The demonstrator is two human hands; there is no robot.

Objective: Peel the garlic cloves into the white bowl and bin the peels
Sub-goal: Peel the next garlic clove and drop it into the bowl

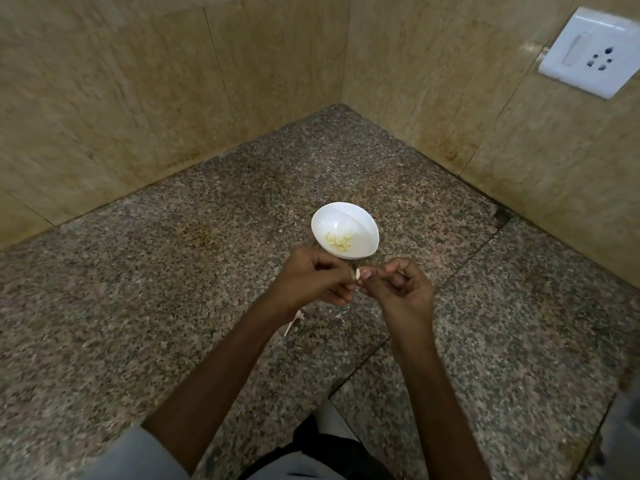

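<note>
A white bowl [360, 221] stands on the granite counter with several peeled yellowish garlic cloves [339, 241] in its bottom. Just in front of it my left hand [311, 282] and my right hand [398, 289] meet fingertip to fingertip. A small pale garlic clove [357, 274] is pinched between them, mostly hidden by the fingers. Thin white peels [293, 322] lie on the counter under my left wrist, and another scrap of peel [338, 317] lies between the wrists. No bin is in view.
The speckled granite counter [173, 289] runs into a corner of beige tiled walls [138, 81]. A white wall socket [594, 55] sits high on the right wall. A seam crosses the counter at the right, and its front edge is near my body.
</note>
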